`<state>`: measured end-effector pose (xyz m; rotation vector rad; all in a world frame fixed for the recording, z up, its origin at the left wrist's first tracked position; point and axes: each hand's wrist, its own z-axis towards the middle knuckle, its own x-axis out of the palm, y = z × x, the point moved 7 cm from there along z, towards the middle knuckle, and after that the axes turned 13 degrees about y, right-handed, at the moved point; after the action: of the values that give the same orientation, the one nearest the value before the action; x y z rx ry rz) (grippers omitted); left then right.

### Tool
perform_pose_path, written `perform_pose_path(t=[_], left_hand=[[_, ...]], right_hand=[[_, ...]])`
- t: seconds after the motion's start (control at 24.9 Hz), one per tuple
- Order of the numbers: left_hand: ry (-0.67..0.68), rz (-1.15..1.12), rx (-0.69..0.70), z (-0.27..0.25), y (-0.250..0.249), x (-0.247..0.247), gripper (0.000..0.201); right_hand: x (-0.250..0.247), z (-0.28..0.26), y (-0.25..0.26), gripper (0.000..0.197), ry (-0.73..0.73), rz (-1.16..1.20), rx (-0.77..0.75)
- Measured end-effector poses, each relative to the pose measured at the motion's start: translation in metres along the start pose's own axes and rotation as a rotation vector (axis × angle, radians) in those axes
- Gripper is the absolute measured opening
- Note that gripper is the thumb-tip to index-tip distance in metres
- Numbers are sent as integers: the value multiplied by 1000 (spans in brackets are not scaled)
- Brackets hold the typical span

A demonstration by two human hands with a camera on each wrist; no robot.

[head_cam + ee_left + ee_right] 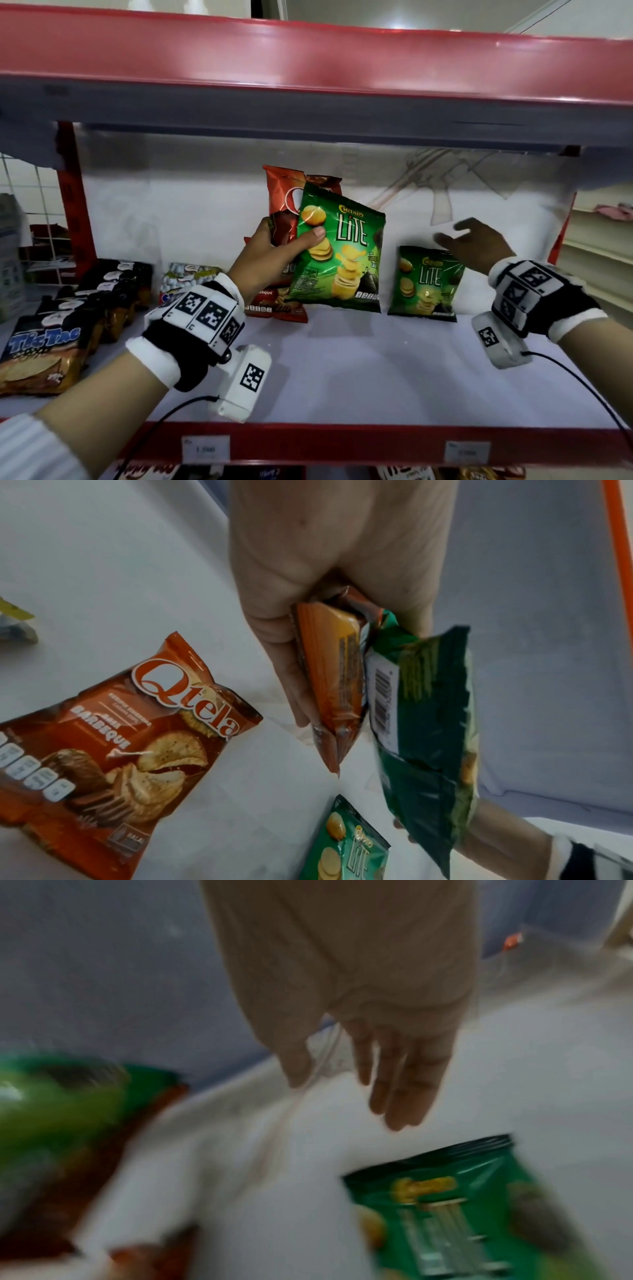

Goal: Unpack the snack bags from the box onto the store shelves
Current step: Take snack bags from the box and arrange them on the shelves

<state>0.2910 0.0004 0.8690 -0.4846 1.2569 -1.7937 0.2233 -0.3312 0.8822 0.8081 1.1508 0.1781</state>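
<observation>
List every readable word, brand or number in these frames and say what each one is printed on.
"Chitato LITE": green bag gripped in the left hand.
"Chitato LITE": green bag standing on the shelf.
"Qtela", "BARBEQUE": red-brown bag on the shelf.
"Tic Tac": brown bag at far left.
Too blurred to read: price tags, barcode digits, small print on every bag.
The right hand holds nothing.
</observation>
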Motion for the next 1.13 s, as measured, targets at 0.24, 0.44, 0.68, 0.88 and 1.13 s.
perform_pose_path(t=[0.24,0.44,0.68,0.88,1.13], left_hand=[[-5,-13,55,3,-12,12,79],[-75,58,87,-9,-14,-17,50],[-198,75,56,-30,2,-81,40],[-178,87,-8,-39,17,-97,49],[-130,94,-48,-31,17,-84,41]], right_hand=[[67,-76,99,74,605,553,-387],[103,-67,98,54,598,544,-313],[123,-42,71,68,487,187,-215],[73,-12,6,95,292,10,-53],[56,-3,-46,76,220,119,78]])
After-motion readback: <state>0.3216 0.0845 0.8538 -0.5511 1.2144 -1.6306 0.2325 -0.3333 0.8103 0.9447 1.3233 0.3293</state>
